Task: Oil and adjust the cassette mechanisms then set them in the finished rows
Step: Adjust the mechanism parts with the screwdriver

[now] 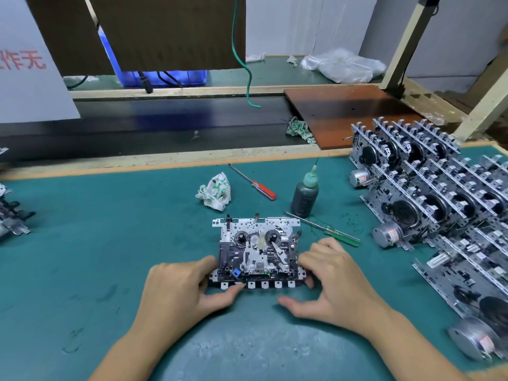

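Note:
A cassette mechanism [257,250] lies flat on the green mat [110,243], its row of white keys facing me. My left hand [181,290] grips its near left corner, thumb pressing on a key at the front edge. My right hand [332,281] holds the near right corner with curled fingers, thumb stretched out on the mat below the keys. A dark oil bottle [304,195] with a needle tip stands just behind the mechanism. Rows of finished mechanisms [439,202] stand on edge at the right.
A red-handled screwdriver [254,182] and a crumpled rag [215,192] lie behind the mechanism. A green-handled screwdriver [327,229] lies to its right. More mechanisms [11,213] sit at the left edge. A black conveyor belt [165,125] and a brown board [349,114] lie beyond.

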Motion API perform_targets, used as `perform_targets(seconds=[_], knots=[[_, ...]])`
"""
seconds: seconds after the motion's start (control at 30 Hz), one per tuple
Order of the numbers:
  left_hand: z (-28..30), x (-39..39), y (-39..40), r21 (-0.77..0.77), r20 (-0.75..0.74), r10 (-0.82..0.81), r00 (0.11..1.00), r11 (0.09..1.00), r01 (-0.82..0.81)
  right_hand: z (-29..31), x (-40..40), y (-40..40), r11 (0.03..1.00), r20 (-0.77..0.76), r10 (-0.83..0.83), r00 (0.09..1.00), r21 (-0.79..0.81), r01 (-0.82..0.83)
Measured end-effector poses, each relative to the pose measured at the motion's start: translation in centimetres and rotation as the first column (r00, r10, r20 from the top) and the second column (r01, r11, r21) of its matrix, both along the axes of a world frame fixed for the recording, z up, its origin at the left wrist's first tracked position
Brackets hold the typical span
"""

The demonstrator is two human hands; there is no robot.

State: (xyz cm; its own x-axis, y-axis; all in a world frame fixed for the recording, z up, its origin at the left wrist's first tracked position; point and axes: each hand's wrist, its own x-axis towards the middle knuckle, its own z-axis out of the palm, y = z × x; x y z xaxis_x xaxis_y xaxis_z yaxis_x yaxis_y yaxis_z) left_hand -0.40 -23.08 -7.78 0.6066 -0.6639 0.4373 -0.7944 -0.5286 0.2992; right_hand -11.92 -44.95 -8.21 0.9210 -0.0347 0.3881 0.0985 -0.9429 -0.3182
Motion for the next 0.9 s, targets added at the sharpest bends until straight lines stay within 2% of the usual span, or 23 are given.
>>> perform_targets(seconds=[0.17, 0.4, 0.57, 0.67, 0.77, 0.83, 0.9], knots=[[0.1, 0.1, 0.3, 0.006, -0.023, -0.116, 0.993, 0.993, 0.116, 0.1, 0.1, 0.3, 0.994, 0.074, -0.078, 0.994, -0.071, 0.083], [0.0, -0.1, -0.1, 0.007, 0.076, -0.018, 0.997, 1.000, 0.018, 0.2, -0.1, 0.2, 0.999, 0.021, -0.030, 0.999, 0.034, 0.029], [0.2, -0.1, 0.1, -0.009, 0.031, -0.077, 0.997, 0.997, 0.077, 0.1, 0.0, 0.0, 0.999, 0.030, -0.028, 0.999, -0.022, 0.029], [0.4, -0.6, -0.3, -0.005, 0.012, 0.004, 1.000, 1.000, -0.004, 0.0, 0.2, 0.2, 0.997, 0.029, -0.047, 0.998, -0.052, 0.048], [0.4, -1.0, -1.0, 0.013, 0.002, 0.124, 0.992, 0.992, -0.124, 0.1, 0.0, 0.1, 0.999, -0.007, -0.035, 0.999, 0.010, 0.035], [0.2, -0.9, -1.1, 0.031, -0.003, 0.137, 0.991, 0.990, -0.137, 0.2, 0.0, 0.0, 0.999, -0.029, -0.022, 0.999, 0.042, 0.023], [0.1, -0.7, -0.9, 0.034, -0.032, 0.106, 0.994, 0.994, -0.105, 0.2, 0.0, 0.2, 0.999, 0.002, -0.035, 0.999, 0.004, 0.035]])
